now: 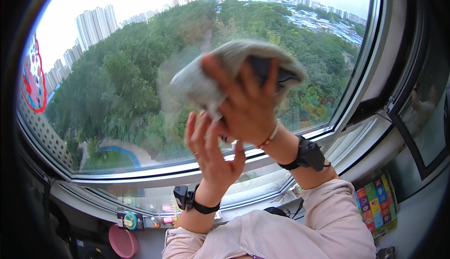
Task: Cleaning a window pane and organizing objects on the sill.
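A grey cloth (pixel 197 79) with a dark patch lies bunched under my right hand (pixel 246 100), which presses it towards the window glass (pixel 133 83) with fingers spread; the hand is blurred. Below and to the left, my left hand (pixel 214 146) is raised with its fingers apart and nothing visible in it, close to the cloth's lower edge. Whether its fingertips touch the glass, I cannot tell. Each wrist wears a black strap with a small device, and the right one also has a beaded bracelet.
Red-edged stickers (pixel 35 79) are on the glass at the left and top. The white window frame (pixel 140 179) crosses below my hands. Small items stand on the sill, including a round turquoise object (pixel 130 221). A pink basin (pixel 123 241) is lower left, a colourful printed sheet (pixel 378 204) lower right.
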The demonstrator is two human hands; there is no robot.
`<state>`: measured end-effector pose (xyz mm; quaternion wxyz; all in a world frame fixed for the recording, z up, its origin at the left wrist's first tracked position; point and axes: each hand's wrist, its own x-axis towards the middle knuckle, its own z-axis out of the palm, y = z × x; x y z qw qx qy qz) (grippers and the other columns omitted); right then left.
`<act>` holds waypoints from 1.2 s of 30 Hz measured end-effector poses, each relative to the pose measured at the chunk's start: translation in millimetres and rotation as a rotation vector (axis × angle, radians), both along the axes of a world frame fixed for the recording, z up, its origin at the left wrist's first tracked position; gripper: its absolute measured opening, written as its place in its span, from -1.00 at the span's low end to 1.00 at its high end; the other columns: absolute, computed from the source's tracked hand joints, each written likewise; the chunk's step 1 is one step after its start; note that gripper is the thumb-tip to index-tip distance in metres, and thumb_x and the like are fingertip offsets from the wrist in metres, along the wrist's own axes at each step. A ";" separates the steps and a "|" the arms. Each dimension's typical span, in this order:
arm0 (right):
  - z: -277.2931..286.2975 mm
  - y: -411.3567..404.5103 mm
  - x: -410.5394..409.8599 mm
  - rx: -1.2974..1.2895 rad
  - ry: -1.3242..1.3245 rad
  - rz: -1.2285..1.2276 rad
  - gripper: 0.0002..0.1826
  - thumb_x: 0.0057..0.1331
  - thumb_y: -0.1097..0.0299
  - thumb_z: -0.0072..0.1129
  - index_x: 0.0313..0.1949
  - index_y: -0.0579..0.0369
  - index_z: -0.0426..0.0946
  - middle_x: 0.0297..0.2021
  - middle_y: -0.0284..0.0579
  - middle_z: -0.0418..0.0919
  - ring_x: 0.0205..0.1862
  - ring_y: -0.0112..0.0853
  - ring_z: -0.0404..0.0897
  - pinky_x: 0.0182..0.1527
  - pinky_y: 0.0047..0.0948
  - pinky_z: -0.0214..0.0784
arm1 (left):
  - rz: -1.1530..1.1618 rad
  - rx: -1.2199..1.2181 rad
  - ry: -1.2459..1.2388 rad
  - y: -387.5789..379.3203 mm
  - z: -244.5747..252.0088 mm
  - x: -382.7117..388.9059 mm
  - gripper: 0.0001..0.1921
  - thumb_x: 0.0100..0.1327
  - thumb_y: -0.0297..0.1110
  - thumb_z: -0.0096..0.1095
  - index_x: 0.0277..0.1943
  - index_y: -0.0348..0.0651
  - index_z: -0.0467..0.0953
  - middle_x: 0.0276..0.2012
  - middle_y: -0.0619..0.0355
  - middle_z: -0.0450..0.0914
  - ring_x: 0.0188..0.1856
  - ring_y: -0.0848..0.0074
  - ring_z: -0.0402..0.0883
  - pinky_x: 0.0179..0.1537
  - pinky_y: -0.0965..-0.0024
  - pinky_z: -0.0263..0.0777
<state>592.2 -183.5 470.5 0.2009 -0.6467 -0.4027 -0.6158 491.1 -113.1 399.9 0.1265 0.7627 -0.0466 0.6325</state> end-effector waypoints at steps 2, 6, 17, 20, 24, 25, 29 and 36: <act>-16.8 5.7 -3.8 -0.162 -0.092 0.072 -0.48 0.42 -0.23 -0.24 0.21 -0.49 0.53 0.45 -0.56 0.22 0.45 0.02 0.10 0.39 0.56 -0.42 | 0.060 -0.037 0.010 5.6 -21.6 -2.2 -0.39 0.27 -0.28 0.18 0.31 -0.36 0.23 0.24 -0.27 0.24 0.32 -0.18 0.19 0.30 -0.19 0.04; -90.7 -25.0 12.5 -0.210 -0.072 0.023 -0.42 0.36 -0.25 -0.21 0.27 -0.46 0.48 0.40 -0.72 0.28 0.30 -0.21 0.26 0.42 0.47 -0.48 | 0.110 0.007 0.042 -13.9 -71.4 9.3 -0.45 0.22 -0.27 0.22 0.17 -0.43 0.30 0.13 -0.26 0.31 0.21 -0.13 0.27 0.25 -0.18 0.07; -86.3 -191.9 128.2 0.078 0.144 -0.172 -0.37 0.25 -0.30 0.08 0.25 -0.41 0.43 0.48 0.09 0.08 0.46 0.28 0.02 0.41 0.42 -0.33 | -0.145 0.237 0.393 -134.8 -35.9 88.8 -0.43 0.21 -0.18 0.24 0.30 -0.08 0.44 0.44 0.08 0.30 0.50 0.29 0.18 0.45 -0.03 -0.34; -19.4 -188.0 135.4 0.069 0.108 -0.153 -0.34 0.23 -0.25 0.14 0.29 -0.42 0.41 0.48 0.11 0.09 0.49 0.16 0.04 0.42 0.36 -0.31 | -0.150 0.174 0.320 -140.4 1.6 107.5 -0.37 0.21 -0.17 0.25 0.35 -0.10 0.38 0.47 0.03 0.24 0.52 0.27 0.15 0.46 -0.03 -0.37; 72.9 -188.3 152.0 0.099 -0.121 -0.054 -0.17 0.21 -0.36 0.15 0.38 -0.24 0.35 0.44 0.03 0.19 0.36 0.13 0.23 0.38 0.27 -0.14 | -0.123 0.084 0.095 -145.6 52.1 124.1 -0.33 0.23 -0.19 0.24 0.40 -0.12 0.31 0.47 -0.03 0.22 0.53 0.24 0.11 0.46 0.02 -0.35; 91.3 -190.0 154.9 0.086 -0.118 -0.171 -0.20 0.26 -0.33 0.10 0.40 -0.26 0.33 0.41 0.05 0.23 0.35 0.08 0.25 0.37 0.18 -0.06 | -0.117 0.066 0.018 -148.0 59.7 126.5 -0.33 0.23 -0.21 0.24 0.41 -0.13 0.30 0.48 -0.05 0.21 0.52 0.20 0.10 0.45 0.05 -0.32; 137.2 -162.7 128.2 0.211 -0.217 -0.171 -0.34 0.30 -0.14 0.15 0.30 -0.09 0.45 0.16 0.26 0.38 0.24 0.23 0.26 0.31 0.24 -0.01 | -0.016 0.046 -0.070 -143.5 70.3 126.3 -0.31 0.17 -0.21 0.25 0.40 -0.12 0.32 0.47 -0.08 0.21 0.46 0.10 0.10 0.38 0.08 -0.18; 62.2 -147.9 108.3 0.064 -0.194 -0.102 -0.29 0.28 -0.35 0.05 0.33 -0.33 0.44 0.40 -0.07 0.25 0.28 0.15 0.26 0.30 0.41 -0.12 | -0.047 0.078 -0.083 -130.9 45.1 108.9 -0.41 0.32 -0.19 0.11 0.36 -0.24 0.32 0.46 -0.21 0.18 0.37 -0.02 0.15 0.35 0.09 -0.10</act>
